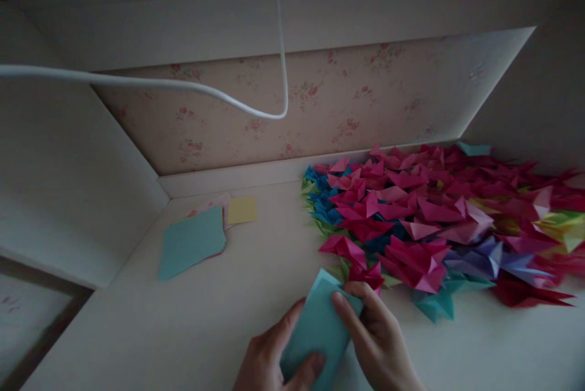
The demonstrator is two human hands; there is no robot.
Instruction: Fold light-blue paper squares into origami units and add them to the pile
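Note:
A light-blue sheet of folded paper (323,324) is held tilted between both hands, low in the middle of the head view. My left hand (276,354) grips its lower left side, the thumb lying across the front and the fingers along the edge behind. My right hand (377,333) pinches the upper right corner between thumb and forefinger. Just beyond the right hand lies a heap of folded paper pieces (411,208), mostly pink and red, with some blue, green, purple and yellow ones.
On the white tabletop (269,257), a stack of light-blue paper (194,242) lies at the left, with a small yellow paper square (242,210) beside it. A white cable (210,94) hangs across the upper view. Flowered wallpaper (292,105) covers the back panel.

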